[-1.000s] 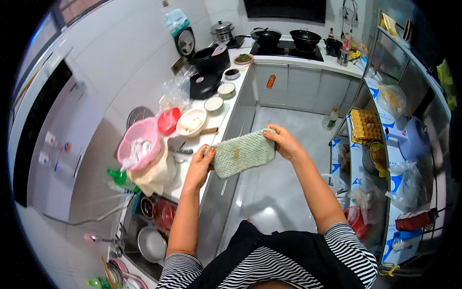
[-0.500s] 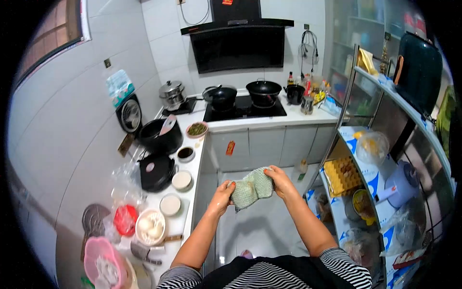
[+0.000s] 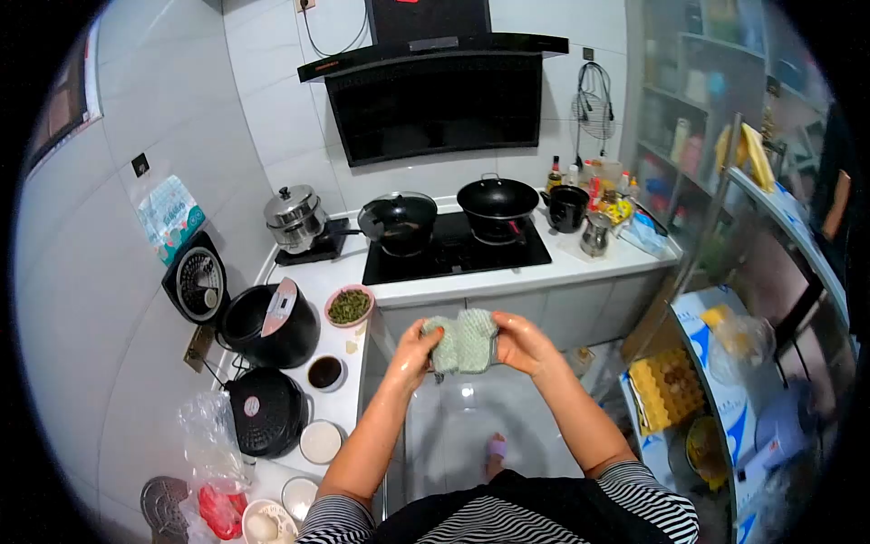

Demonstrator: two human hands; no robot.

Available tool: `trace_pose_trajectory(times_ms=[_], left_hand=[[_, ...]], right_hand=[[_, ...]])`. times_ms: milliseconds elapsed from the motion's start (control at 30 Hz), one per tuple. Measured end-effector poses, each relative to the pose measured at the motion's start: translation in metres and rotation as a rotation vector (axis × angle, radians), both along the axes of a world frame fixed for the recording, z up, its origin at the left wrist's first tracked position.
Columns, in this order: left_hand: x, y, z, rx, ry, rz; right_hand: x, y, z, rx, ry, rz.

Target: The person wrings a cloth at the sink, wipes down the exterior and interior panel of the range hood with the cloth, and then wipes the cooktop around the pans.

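A pale green textured cleaning cloth is stretched between my two hands, held in front of my body above the floor. My left hand grips its left edge, with the thumb over the front. At the opposite edge, my right hand pinches the cloth between thumb and fingers. The cloth bends along a crease near its middle. Beyond it stands the white counter with the black cooktop, which my hands do not touch.
A lidded wok and another wok sit on the cooktop. Along the left counter are a rice cooker, a bowl of green vegetables and a bowl of dark liquid. A shelf rack with an egg tray stands at right.
The view has moved forward, so the cooktop appears nearer and larger. Both hands still hold the cloth, which is now more upright and folded narrower, with the hands closer together.
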State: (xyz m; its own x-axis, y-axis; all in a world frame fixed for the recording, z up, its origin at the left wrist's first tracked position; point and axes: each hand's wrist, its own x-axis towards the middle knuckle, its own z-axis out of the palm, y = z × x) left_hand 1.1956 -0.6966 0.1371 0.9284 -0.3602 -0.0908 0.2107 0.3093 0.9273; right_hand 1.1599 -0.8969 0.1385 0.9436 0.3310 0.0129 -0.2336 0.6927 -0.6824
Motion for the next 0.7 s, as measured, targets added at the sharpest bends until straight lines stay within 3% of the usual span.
trace_pose_trajectory(times_ms=[33, 100, 133, 167, 233, 300, 367, 400, 500, 567, 633, 700], left_hand=[[0.024, -0.004, 0.015, -0.113, -0.032, 0.0], [0.065, -0.017, 0.054, -0.152, -0.072, 0.013], [0.091, -0.022, 0.06, -0.146, -0.099, -0.035], [0.12, -0.028, 0.066, -0.143, -0.129, -0.084], [0.168, -0.041, 0.075, -0.091, -0.131, -0.069], [0.206, -0.051, 0.079, 0.093, -0.166, -0.067], [0.234, -0.058, 0.083, 0.096, -0.145, -0.025], [0.251, -0.06, 0.087, 0.149, -0.183, -0.007], [0.303, -0.064, 0.099, 0.286, -0.28, -0.004], [0.34, -0.067, 0.102, 0.374, -0.407, 0.003], [0.378, -0.068, 0.106, 0.451, -0.479, -0.005], [0.406, -0.072, 0.115, 0.515, -0.594, 0.034]], right_hand=[[0.025, -0.009, 0.002, 0.228, -0.062, 0.053], [0.066, -0.029, 0.024, 0.426, -0.006, 0.042], [0.087, -0.031, 0.026, 0.325, 0.024, -0.068], [0.128, -0.032, -0.014, 0.345, 0.098, -0.252], [0.178, -0.016, -0.039, 0.276, -0.212, -0.264], [0.196, -0.017, -0.022, 0.152, -0.083, -0.115], [0.235, -0.019, -0.025, 0.66, -0.169, 0.187], [0.25, -0.023, -0.019, 0.66, -0.158, 0.187], [0.294, -0.031, 0.001, 0.466, -0.19, 0.104], [0.324, -0.029, 0.01, 0.335, -0.073, 0.027], [0.326, -0.027, 0.081, -0.186, -0.529, 0.004], [0.362, -0.024, 0.069, -0.135, -0.513, -0.046]])
